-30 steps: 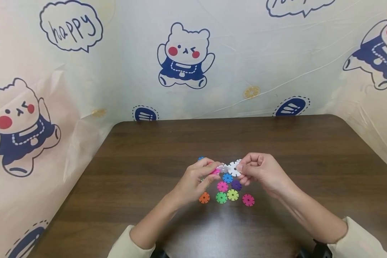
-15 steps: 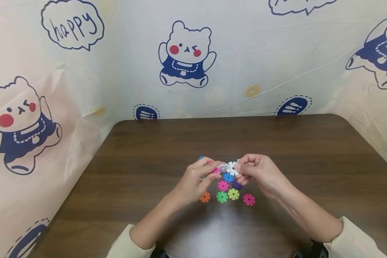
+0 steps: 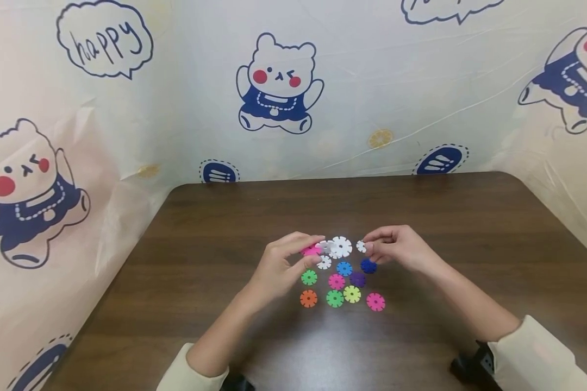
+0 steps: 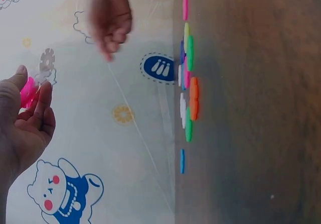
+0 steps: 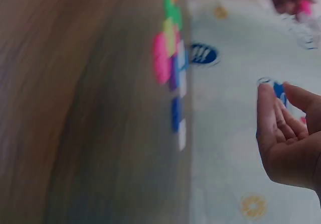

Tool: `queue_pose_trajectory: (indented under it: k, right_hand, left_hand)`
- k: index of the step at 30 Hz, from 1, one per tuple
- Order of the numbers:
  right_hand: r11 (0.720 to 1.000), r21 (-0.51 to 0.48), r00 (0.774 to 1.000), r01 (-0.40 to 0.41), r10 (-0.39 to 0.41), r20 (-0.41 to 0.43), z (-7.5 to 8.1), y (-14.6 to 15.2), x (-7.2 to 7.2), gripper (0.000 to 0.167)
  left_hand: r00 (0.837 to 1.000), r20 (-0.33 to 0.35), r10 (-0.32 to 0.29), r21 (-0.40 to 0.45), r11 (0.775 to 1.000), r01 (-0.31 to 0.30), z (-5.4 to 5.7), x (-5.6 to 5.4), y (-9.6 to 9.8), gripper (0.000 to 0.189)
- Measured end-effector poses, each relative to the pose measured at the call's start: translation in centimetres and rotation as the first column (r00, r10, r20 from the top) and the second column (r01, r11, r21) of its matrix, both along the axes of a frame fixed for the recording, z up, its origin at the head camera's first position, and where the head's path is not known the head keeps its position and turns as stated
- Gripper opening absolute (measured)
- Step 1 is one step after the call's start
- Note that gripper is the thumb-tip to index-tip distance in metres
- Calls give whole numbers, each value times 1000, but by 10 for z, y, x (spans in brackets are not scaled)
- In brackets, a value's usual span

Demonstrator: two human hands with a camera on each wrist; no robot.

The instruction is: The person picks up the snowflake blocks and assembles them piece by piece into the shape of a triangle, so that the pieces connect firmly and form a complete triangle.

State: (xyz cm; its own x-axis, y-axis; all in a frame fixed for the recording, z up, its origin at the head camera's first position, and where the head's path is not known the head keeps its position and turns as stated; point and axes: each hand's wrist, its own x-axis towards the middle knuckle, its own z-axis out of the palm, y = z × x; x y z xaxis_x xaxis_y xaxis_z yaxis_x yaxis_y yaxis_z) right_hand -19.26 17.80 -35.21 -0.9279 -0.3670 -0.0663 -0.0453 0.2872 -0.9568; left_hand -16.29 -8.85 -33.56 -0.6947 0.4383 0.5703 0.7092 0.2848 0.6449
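My left hand (image 3: pixel 281 266) pinches a pink notched plastic disc (image 3: pixel 311 250) between thumb and fingers, raised above the table. Joined to it are white notched discs (image 3: pixel 341 247), sticking out to the right. These joined discs (image 4: pixel 46 61) also show in the left wrist view. My right hand (image 3: pixel 403 248) is apart from them, with thumb and forefinger parted and nothing between them. In the head view its fingertips appear beside a loose white disc (image 3: pixel 361 246). The right wrist view shows that disc (image 5: pixel 182 133) on the table, below the hand (image 5: pixel 288 138).
Loose notched discs lie on the brown table (image 3: pixel 200 271): orange (image 3: pixel 308 298), green (image 3: pixel 335 298), yellow (image 3: pixel 352 294), pink (image 3: pixel 375 302), purple (image 3: pixel 357 279), light blue (image 3: pixel 344 269), dark blue (image 3: pixel 368 265) and white (image 3: pixel 324 262). A printed cloth (image 3: pixel 191 98) hangs behind the table.
My right hand has let go of the white disc joined to the piece and moved right. My left hand has shifted slightly left with the joined discs, uncovering more loose discs.
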Motion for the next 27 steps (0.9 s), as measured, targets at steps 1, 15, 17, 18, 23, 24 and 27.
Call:
queue_pose_trajectory:
  k: [1,15,17,18,23,24,27]
  right_hand:
    - [998,63,1000,-13,15,-27,-3,2,-3,31]
    - [885,461,992,-67,106,-61,-36,7,-32,24]
    - [867,496,992,-56,104,-71,-38,5,-31,25]
    - [857,512,991,-49,105,-81,-39,4,-30,25]
    - [821,571,985,1,96,-140,-42,-3,-26,24]
    - [819,573,984,6,97,-148,-42,-3,-25,24]
    - [817,576,984,16,89,-153,-42,-3,-25,22]
  left_hand:
    - [1000,-8,0,13,1000,0,1,0,-1,36]
    - [999,16,41,82,996,-43,5,-2,-3,43]
    - [999,12,38,84,996,-39,5,-3,-2,43]
    - [999,11,37,84,996,-38,5,-3,-2,43]
    - [999,18,40,80,996,-42,7,-3,-1,44]
    - [999,19,41,81,996,-42,7,-3,-1,44]
    - [999,25,42,83,996,-44,7,-4,-1,45]
